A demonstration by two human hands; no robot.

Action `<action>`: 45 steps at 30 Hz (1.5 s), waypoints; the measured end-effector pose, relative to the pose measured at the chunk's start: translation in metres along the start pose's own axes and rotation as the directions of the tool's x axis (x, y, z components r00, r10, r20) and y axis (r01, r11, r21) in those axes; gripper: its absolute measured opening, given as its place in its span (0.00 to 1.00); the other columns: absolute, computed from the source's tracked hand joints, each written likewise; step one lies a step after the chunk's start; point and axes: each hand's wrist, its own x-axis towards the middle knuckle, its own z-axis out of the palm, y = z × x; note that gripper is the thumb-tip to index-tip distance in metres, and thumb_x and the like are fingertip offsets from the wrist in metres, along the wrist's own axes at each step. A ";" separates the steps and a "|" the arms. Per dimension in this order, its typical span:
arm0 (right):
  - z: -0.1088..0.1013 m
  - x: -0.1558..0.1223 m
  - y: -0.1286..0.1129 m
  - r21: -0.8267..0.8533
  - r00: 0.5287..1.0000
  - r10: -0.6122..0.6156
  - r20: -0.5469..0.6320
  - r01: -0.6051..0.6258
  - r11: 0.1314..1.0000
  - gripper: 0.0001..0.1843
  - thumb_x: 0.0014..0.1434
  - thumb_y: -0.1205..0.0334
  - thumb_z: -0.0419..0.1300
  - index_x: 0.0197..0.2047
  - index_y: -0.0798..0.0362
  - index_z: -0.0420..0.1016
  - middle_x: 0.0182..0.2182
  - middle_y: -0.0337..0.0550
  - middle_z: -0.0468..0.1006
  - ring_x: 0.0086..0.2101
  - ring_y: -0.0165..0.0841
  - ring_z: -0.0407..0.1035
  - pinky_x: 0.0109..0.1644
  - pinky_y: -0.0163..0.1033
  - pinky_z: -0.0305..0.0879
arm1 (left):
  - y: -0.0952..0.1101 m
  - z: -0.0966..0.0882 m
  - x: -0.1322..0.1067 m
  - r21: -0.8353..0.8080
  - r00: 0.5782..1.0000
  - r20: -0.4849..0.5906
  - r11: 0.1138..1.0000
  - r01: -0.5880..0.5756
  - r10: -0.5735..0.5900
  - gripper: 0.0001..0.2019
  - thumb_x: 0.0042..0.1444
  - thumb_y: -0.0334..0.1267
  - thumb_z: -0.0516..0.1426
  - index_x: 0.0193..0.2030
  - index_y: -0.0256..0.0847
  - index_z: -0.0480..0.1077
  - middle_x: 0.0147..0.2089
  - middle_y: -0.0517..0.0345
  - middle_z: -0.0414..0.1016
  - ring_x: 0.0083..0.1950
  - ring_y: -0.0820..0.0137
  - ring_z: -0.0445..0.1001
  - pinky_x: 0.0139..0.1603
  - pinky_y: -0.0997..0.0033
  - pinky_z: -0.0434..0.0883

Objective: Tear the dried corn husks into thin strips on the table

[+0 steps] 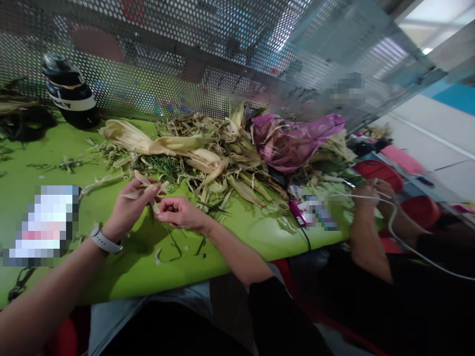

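Note:
Pale strips of corn husk (153, 201) are pinched between my two hands above the green tabletop (111, 282). My left hand (129, 202), with a light watch on its wrist, has its fingers closed on the strips, whose ends stick out past the fingertips. My right hand (180, 212) grips the lower end with thumb and curled fingers. Just beyond my hands lies a heap of dried corn husks (208, 158), with green sprigs (163, 165) at its near side. Small scraps lie on the table below my hands.
A dark bottle (72, 96) stands at the back left, and a blurred-out phone (44, 222) lies at the left. A pink plastic bag (293, 141) rests on the heap. At the right, a co-worker's hands (371, 193) are near a white cable (395, 217). A perforated metal panel (208, 64) rises behind.

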 end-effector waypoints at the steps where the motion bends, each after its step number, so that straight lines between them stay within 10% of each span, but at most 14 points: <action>1: 0.000 0.001 0.001 0.006 0.999 0.001 -0.038 -0.001 1.000 0.11 0.51 0.58 0.64 0.27 0.53 0.66 0.15 0.28 0.63 0.17 0.22 0.56 0.20 0.30 0.50 | 0.001 -0.001 0.001 0.037 1.000 -0.014 0.999 -0.021 0.021 0.15 0.49 0.45 0.68 0.39 0.39 0.75 0.32 0.55 0.78 0.33 0.67 0.75 0.33 0.72 0.71; 7: 0.000 0.003 0.002 0.032 0.987 -0.013 -0.161 0.018 0.999 0.07 0.50 0.63 0.62 0.30 0.53 0.67 0.18 0.28 0.64 0.17 0.21 0.56 0.21 0.30 0.52 | 0.003 -0.003 0.001 0.063 0.984 0.165 0.996 0.059 -0.069 0.18 0.43 0.42 0.70 0.41 0.41 0.76 0.30 0.59 0.74 0.29 0.72 0.69 0.28 0.75 0.66; 19: -0.006 -0.002 0.003 0.012 0.996 -0.009 0.089 0.008 1.000 0.12 0.55 0.57 0.64 0.30 0.54 0.66 0.18 0.29 0.67 0.18 0.22 0.60 0.23 0.30 0.58 | 0.013 -0.011 0.003 -0.128 0.967 0.194 0.973 0.194 -0.167 0.13 0.48 0.42 0.68 0.36 0.38 0.75 0.22 0.65 0.65 0.19 0.80 0.55 0.18 0.80 0.54; 25: -0.015 0.001 0.003 0.106 0.988 0.006 -0.154 0.010 0.994 0.23 0.64 0.44 0.52 0.31 0.56 0.68 0.20 0.35 0.69 0.19 0.23 0.61 0.22 0.31 0.54 | 0.012 -0.011 0.002 -0.243 0.931 0.268 0.918 0.313 -0.246 0.11 0.52 0.42 0.65 0.36 0.35 0.76 0.28 0.58 0.73 0.27 0.76 0.69 0.26 0.80 0.67; 39: -0.026 0.010 0.014 -0.034 0.976 -0.159 -0.150 0.155 0.987 0.14 0.60 0.52 0.58 0.30 0.53 0.67 0.19 0.33 0.68 0.20 0.24 0.62 0.26 0.32 0.60 | 0.020 -0.021 0.002 -0.230 0.901 0.333 0.903 0.362 -0.277 0.11 0.48 0.37 0.69 0.34 0.33 0.76 0.24 0.61 0.69 0.24 0.81 0.62 0.22 0.84 0.61; 42: -0.029 0.005 0.009 -0.360 0.835 -0.427 -0.348 0.301 0.883 0.12 0.59 0.55 0.58 0.42 0.53 0.72 0.38 0.45 0.77 0.39 0.32 0.72 0.41 0.38 0.69 | 0.019 -0.017 0.001 -0.127 0.899 0.347 0.936 0.328 -0.268 0.13 0.47 0.38 0.69 0.35 0.31 0.78 0.25 0.59 0.69 0.24 0.79 0.62 0.23 0.82 0.60; 45: -0.030 -0.002 0.001 -0.679 0.661 -0.680 -0.315 0.344 0.649 0.24 0.60 0.55 0.59 0.59 0.47 0.67 0.61 0.49 0.66 0.60 0.39 0.61 0.62 0.49 0.61 | 0.014 -0.011 -0.001 -0.004 0.864 0.414 0.949 0.315 -0.285 0.14 0.49 0.43 0.67 0.36 0.32 0.78 0.25 0.59 0.67 0.25 0.78 0.60 0.23 0.79 0.58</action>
